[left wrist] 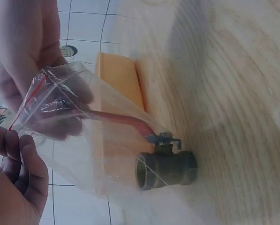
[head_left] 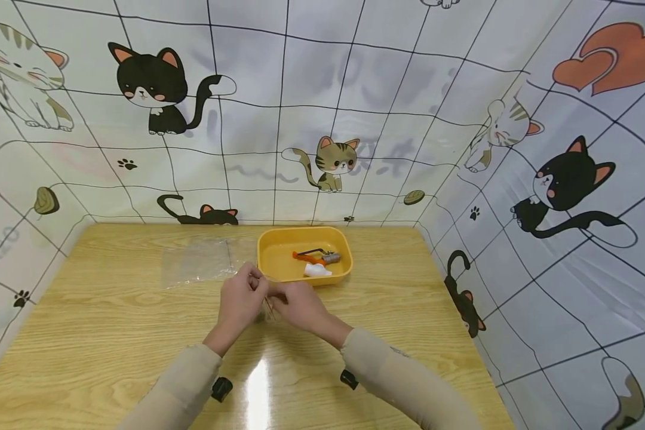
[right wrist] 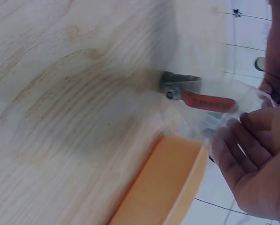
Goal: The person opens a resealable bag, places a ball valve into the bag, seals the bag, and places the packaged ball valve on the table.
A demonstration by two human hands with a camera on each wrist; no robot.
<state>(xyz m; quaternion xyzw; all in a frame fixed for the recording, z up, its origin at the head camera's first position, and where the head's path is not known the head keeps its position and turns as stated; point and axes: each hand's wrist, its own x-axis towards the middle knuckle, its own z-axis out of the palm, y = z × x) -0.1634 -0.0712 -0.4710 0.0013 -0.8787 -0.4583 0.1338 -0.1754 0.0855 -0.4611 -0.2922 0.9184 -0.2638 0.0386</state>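
My left hand and right hand meet above the table in front of the yellow tray. Between them hangs a clear zip bag with a red zip line at its top. The left fingers pinch one end of that zip edge, and the right fingers pinch the bag's top beside them. Inside lies a brass ball valve with a red-orange lever handle, low in the bag and close over the table. In the head view the hands mostly hide the valve.
Inside the tray lie an orange-handled item, a grey fitting and a white piece. Another clear plastic bag lies flat left of the tray. Cat-print cloth walls the table's back and sides.
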